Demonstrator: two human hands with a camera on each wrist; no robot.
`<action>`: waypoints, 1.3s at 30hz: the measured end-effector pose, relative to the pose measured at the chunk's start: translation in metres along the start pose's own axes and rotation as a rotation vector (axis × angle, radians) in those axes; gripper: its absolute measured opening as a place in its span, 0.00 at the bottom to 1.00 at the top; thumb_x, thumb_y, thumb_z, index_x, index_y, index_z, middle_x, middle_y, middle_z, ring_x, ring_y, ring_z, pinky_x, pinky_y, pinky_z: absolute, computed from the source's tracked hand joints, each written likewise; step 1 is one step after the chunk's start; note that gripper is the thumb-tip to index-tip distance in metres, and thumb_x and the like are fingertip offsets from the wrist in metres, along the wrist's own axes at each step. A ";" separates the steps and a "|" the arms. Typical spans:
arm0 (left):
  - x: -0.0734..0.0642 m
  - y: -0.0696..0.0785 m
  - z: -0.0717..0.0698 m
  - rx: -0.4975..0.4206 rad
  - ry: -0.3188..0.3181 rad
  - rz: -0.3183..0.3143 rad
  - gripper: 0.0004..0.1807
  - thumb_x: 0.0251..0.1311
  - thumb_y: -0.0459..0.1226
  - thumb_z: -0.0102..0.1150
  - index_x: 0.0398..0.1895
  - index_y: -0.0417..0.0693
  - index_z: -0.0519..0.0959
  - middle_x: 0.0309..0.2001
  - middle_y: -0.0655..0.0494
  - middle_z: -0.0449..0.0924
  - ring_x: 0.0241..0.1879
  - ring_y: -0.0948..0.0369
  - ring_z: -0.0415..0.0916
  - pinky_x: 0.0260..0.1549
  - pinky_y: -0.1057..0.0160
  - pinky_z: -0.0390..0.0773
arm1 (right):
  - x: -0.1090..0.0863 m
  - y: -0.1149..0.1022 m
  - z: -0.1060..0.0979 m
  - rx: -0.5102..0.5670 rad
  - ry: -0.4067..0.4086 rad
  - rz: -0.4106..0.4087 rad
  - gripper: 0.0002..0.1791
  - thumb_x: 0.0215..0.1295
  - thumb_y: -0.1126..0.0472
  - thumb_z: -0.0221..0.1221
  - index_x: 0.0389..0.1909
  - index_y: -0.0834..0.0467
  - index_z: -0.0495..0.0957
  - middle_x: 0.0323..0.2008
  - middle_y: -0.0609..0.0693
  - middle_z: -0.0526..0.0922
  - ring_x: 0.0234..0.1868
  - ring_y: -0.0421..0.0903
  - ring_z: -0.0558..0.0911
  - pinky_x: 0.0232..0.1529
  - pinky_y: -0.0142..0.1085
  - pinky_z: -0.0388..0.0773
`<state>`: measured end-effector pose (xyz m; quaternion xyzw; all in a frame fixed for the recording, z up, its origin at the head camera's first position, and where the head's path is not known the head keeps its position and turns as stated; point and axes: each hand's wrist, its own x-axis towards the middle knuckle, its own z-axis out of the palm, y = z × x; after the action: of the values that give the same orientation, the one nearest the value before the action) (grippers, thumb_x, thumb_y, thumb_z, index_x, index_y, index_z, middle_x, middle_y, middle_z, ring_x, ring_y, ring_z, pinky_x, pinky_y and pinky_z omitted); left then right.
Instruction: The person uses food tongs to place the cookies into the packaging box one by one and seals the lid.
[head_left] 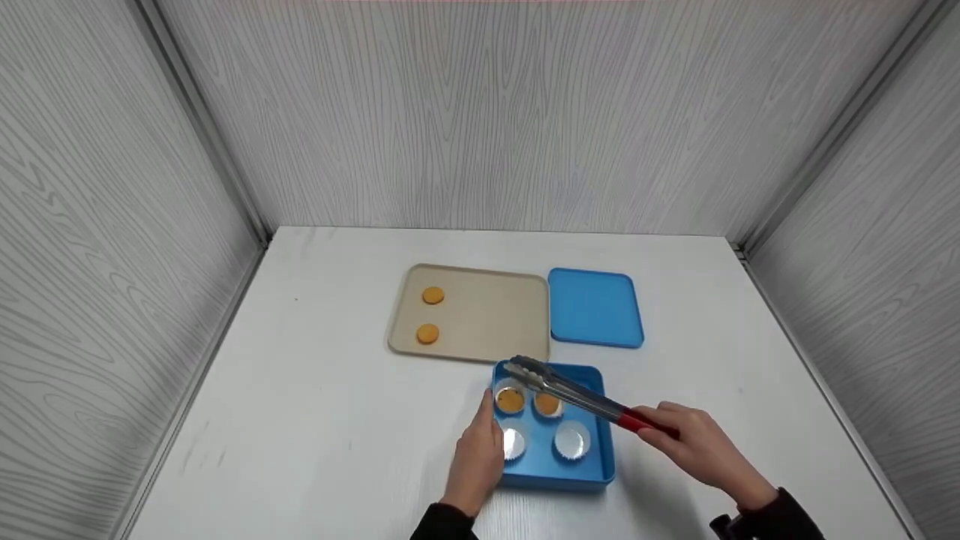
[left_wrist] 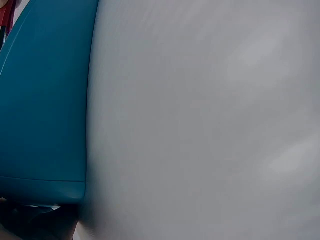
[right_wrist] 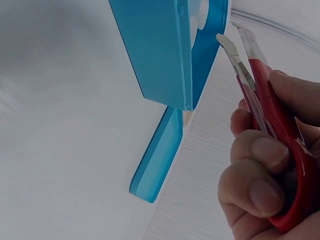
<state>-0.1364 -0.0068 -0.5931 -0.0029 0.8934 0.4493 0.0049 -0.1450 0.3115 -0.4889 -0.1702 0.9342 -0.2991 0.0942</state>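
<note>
Right hand (head_left: 694, 439) curled firmly round red-handled metal tongs (head_left: 581, 396); tong arms narrowly parted, the gap between tips clear in the right wrist view. Left hand (head_left: 478, 457) laid along the left wall of a deep blue rectangular plastic-looking box (head_left: 551, 480), fingers extended; thumb hard to make out, so cannot tell whether it pinches the wall. Box sits between the 2 grips, holding 4 white fluted-rim cups; the 2 far cups carry round flat orange discs (head_left: 548, 405), just ahead and right of the left hand, tong tips above the far-left cup. Whether they touch its rim, cannot tell. Beyond the left hand's fingertips, a tan rectangular tray (head_left: 491, 319) with 2 more such discs near its left edge; ahead and left of the right grip, a shallow blue square-cornered tray (head_left: 596, 307). Only the head view gives the cups' contents; right wrist view adds the shallow tray's raised side and the box's depth. Left wrist view: mostly box wall and white tabletop (left_wrist: 200, 120), a red sliver cut off at upper left. Near-left cup partly hidden behind the left hand.
</note>
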 end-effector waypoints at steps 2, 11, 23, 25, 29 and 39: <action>0.000 0.000 0.000 -0.001 0.000 -0.005 0.29 0.80 0.36 0.39 0.80 0.37 0.55 0.75 0.43 0.65 0.68 0.49 0.72 0.67 0.48 0.71 | 0.001 -0.001 -0.001 -0.006 0.011 -0.004 0.18 0.73 0.50 0.62 0.56 0.54 0.85 0.28 0.41 0.76 0.29 0.40 0.73 0.27 0.30 0.69; 0.000 0.001 0.000 0.012 -0.002 -0.016 0.29 0.79 0.36 0.39 0.80 0.37 0.55 0.75 0.44 0.66 0.68 0.48 0.72 0.67 0.47 0.70 | 0.007 -0.004 -0.003 -0.040 0.058 -0.015 0.19 0.72 0.51 0.63 0.57 0.55 0.85 0.28 0.41 0.76 0.29 0.41 0.73 0.27 0.30 0.68; 0.001 -0.001 0.000 0.007 -0.004 -0.018 0.29 0.79 0.36 0.39 0.80 0.38 0.56 0.74 0.44 0.67 0.68 0.49 0.72 0.67 0.47 0.71 | 0.026 -0.014 -0.001 -0.092 0.127 -0.054 0.20 0.70 0.55 0.65 0.58 0.59 0.83 0.32 0.43 0.78 0.31 0.42 0.73 0.28 0.31 0.70; 0.000 -0.001 0.000 0.006 -0.002 -0.012 0.29 0.79 0.36 0.40 0.79 0.37 0.56 0.74 0.43 0.67 0.67 0.49 0.73 0.66 0.47 0.72 | 0.030 -0.017 0.000 -0.096 0.131 -0.058 0.20 0.70 0.56 0.65 0.59 0.60 0.83 0.32 0.44 0.79 0.32 0.42 0.73 0.28 0.31 0.70; 0.001 -0.002 0.001 0.000 -0.006 -0.016 0.29 0.79 0.36 0.39 0.79 0.37 0.56 0.74 0.43 0.67 0.67 0.48 0.73 0.66 0.46 0.72 | 0.038 -0.022 0.001 -0.100 0.143 -0.069 0.20 0.70 0.58 0.66 0.60 0.60 0.83 0.33 0.46 0.79 0.32 0.43 0.74 0.28 0.30 0.70; 0.002 -0.001 0.001 -0.011 -0.016 -0.026 0.29 0.79 0.36 0.40 0.80 0.37 0.55 0.75 0.43 0.66 0.70 0.48 0.70 0.68 0.46 0.69 | 0.064 -0.034 0.002 -0.125 0.132 -0.086 0.23 0.70 0.57 0.65 0.63 0.61 0.80 0.36 0.50 0.80 0.34 0.45 0.75 0.30 0.31 0.75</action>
<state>-0.1380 -0.0069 -0.5947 -0.0110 0.8906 0.4543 0.0181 -0.1946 0.2610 -0.4749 -0.1958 0.9470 -0.2547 0.0088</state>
